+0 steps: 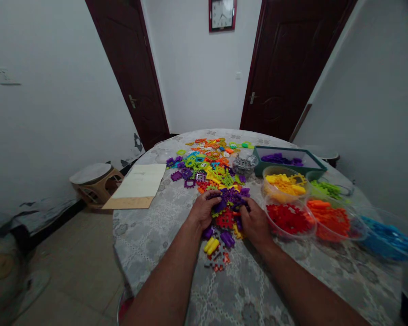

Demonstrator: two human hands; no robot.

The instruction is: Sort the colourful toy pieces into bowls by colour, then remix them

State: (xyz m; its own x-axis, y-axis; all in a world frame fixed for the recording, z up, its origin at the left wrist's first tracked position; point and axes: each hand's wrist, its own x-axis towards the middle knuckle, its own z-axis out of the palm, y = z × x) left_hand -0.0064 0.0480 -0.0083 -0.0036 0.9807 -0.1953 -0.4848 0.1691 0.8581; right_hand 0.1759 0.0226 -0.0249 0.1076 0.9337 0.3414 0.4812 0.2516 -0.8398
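Observation:
My left hand [206,208] and my right hand [253,221] face each other over a heap of plastic building pieces at the table's middle. Both have fingers curled round purple building pieces [230,196]; whether these are joined together I cannot tell. Red notched pieces [225,219] lie just below and between the hands. Nearer to me are a pair of yellow pieces [211,246], a purple piece [227,239] and grey notched pieces [216,259]. Beyond my hands the mixed heap [211,167] spreads out in green, orange, yellow, blue and purple.
Right of my hands stand clear tubs of yellow [285,184], red [290,219], orange [329,220] and blue pieces [389,237]. Behind them are a bowl of grey pieces [245,164] and a green-edged box [313,160] holding purple ones. A paper-topped board [138,183] overhangs the left edge.

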